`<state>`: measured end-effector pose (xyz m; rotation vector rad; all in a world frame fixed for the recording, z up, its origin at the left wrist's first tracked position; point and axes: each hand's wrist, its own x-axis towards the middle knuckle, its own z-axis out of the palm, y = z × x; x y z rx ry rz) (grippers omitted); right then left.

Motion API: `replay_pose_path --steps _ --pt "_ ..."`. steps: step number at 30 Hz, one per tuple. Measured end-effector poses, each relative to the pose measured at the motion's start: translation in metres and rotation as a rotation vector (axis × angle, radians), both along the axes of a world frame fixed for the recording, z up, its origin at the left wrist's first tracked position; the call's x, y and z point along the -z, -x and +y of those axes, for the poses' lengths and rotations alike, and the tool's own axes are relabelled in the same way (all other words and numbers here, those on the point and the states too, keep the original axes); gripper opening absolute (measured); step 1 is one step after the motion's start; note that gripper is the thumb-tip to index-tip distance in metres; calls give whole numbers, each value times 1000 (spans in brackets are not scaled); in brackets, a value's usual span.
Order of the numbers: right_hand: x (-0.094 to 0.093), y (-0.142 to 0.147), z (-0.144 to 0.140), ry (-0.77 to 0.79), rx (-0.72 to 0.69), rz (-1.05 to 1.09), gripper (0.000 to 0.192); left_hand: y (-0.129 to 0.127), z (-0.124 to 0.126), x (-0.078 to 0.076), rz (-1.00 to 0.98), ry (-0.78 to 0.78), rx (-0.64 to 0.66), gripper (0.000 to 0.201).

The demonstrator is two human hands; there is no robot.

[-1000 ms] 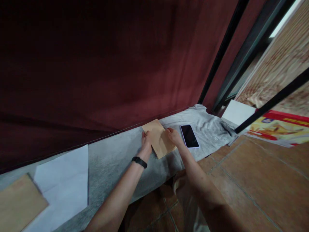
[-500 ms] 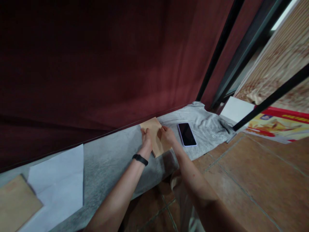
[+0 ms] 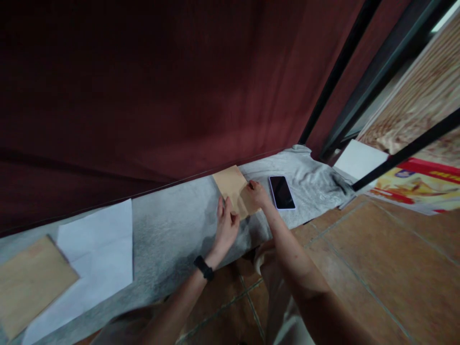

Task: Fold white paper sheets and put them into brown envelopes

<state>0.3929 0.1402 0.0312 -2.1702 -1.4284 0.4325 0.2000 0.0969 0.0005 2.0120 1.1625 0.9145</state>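
A small brown paper envelope (image 3: 230,181) lies on the grey cloth cover in front of me, its lower part between my two hands. My left hand (image 3: 227,226), a black band on its wrist, is at the envelope's near left edge. Its fingers are apart and I see nothing gripped in them. My right hand (image 3: 258,195) is closed at the right edge of the envelope, fingertips pinched together there; the exact grip is partly hidden. Just right of that hand lies a phone (image 3: 282,192) with a dark screen and a pale purple case.
At the left, a larger brown envelope (image 3: 34,282) overlaps white paper (image 3: 108,249) on the grey cloth (image 3: 165,220). A dark red curtain (image 3: 179,96) hangs behind. To the right stand black poles (image 3: 338,72) and a printed carton (image 3: 420,182) on the tiled floor (image 3: 377,249).
My left hand has drawn back toward me from the envelope's face to its near edge, fingers spreading. The right hand stays at the right edge, now more curled. The view has shifted slightly.
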Motion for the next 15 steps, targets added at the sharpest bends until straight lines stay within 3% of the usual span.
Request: replay_pose_path --steps 3,6,11,15 --pt "2 5 -2 14 2 -28 30 6 -16 0 181 -138 102 63" --pt "4 9 -3 24 9 -50 33 7 -17 2 314 -201 166 57" --pt "10 15 -3 29 35 -81 36 8 -14 7 402 -276 159 55" --pt "15 21 -6 17 67 -101 38 8 -17 3 496 -271 154 55"
